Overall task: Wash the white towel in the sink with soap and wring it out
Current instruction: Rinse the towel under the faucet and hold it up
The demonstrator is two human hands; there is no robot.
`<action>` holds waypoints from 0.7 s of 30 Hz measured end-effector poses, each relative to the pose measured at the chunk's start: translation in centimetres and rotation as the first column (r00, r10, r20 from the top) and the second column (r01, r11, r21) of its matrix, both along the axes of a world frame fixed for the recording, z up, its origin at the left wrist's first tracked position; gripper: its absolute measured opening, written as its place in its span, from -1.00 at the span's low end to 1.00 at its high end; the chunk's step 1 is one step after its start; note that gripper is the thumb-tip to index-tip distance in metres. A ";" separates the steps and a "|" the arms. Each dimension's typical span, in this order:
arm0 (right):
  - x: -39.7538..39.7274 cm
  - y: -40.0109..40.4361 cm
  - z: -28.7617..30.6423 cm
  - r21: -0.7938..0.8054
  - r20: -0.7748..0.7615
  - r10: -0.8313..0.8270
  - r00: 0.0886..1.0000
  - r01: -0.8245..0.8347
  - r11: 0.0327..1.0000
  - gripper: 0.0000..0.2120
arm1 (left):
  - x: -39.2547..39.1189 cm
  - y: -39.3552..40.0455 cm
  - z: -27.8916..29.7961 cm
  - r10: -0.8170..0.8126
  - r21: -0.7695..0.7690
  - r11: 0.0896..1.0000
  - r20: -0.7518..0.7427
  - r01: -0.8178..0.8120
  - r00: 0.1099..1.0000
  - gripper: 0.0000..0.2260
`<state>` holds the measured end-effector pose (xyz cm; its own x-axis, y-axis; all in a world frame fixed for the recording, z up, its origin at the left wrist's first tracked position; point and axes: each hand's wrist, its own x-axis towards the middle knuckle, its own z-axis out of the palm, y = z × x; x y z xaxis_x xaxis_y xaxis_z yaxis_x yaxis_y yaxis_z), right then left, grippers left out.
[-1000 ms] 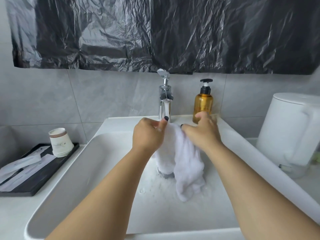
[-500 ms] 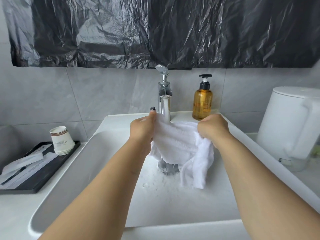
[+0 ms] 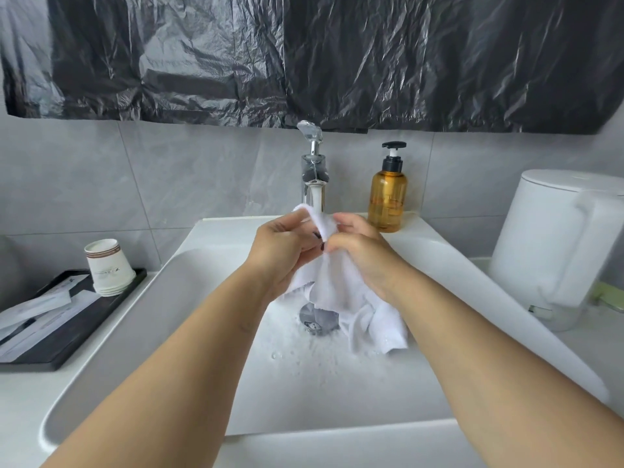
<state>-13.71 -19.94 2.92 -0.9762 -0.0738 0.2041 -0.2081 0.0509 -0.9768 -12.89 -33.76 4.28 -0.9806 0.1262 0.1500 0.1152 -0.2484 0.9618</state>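
Both hands together over the sink [image 3: 209,265], just below the tap [image 3: 314,184]. Left hand [image 3: 282,249] and right hand [image 3: 363,255] each grip the bunched white towel [image 3: 332,288], fingers curled into it, knuckles nearly touching. Towel's loose end hangs onto the wet basin beside the drain [image 3: 319,319]. Soap bottle [image 3: 387,194] stands on the back rim, right of tap.
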 end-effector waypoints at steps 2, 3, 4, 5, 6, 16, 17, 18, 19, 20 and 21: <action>0.0 -0.6 -0.8 0.316 -0.046 0.080 0.996 -0.062 0.947 -0.32 | -0.1 0.2 -0.6 0.052 -0.040 0.998 -0.041 -0.053 0.998 -0.66; -0.1 -1.0 -1.4 0.504 -0.044 0.069 0.997 -0.038 0.863 -0.30 | -0.2 0.2 -0.9 0.089 -0.079 0.992 -0.067 -0.095 0.994 -0.67; -0.2 -1.3 -1.7 0.643 -0.030 0.009 0.999 0.013 0.765 -0.36 | -0.3 0.3 -1.1 0.122 -0.117 0.984 -0.086 -0.132 0.989 -0.67; -0.5 -1.3 -1.9 0.721 -0.033 -0.075 0.997 0.076 0.689 -0.47 | -0.5 0.3 -1.2 0.143 -0.141 0.978 -0.098 -0.156 0.985 -0.66; -0.6 -1.3 -1.9 0.740 -0.058 -0.139 0.989 0.136 0.659 -0.59 | -0.6 0.2 -1.4 0.152 -0.162 0.972 -0.113 -0.169 0.982 -0.64; 1.4 0.0 1.3 -0.106 0.190 -0.149 0.970 0.171 0.980 -0.77 | -1.2 0.4 -2.9 0.294 -0.566 0.760 -0.140 -0.320 0.945 -0.62; 1.5 -0.1 1.3 -0.138 0.163 -0.125 0.979 0.148 0.979 -0.77 | -1.1 0.7 -2.9 0.250 -0.570 0.782 -0.085 -0.253 0.965 -0.67; 1.7 -0.1 1.5 -0.164 0.144 -0.109 0.984 0.132 0.978 -0.78 | -1.1 0.7 -3.1 0.202 -0.583 0.790 -0.049 -0.192 0.978 -0.79; 1.7 -0.1 1.6 -0.187 0.126 -0.104 0.987 0.127 0.974 -0.77 | -0.9 0.7 -2.9 0.157 -0.583 0.800 -0.024 -0.141 0.987 -0.93; 1.7 0.0 1.7 -0.205 0.117 -0.122 0.986 0.144 0.968 -0.72 | -0.7 0.8 -2.8 0.110 -0.591 0.802 0.002 -0.087 0.994 -0.86; 1.6 0.1 1.8 -0.216 0.108 -0.145 0.983 0.166 0.962 -0.67 | -0.4 0.9 -2.8 0.065 -0.573 0.819 0.037 -0.032 0.997 -0.76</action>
<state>-12.14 -19.85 4.72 -0.9871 0.1178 0.1084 -0.1251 -0.1458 -0.9814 -13.31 -32.81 1.52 -0.9920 0.1256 0.0144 0.0582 0.3528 0.9339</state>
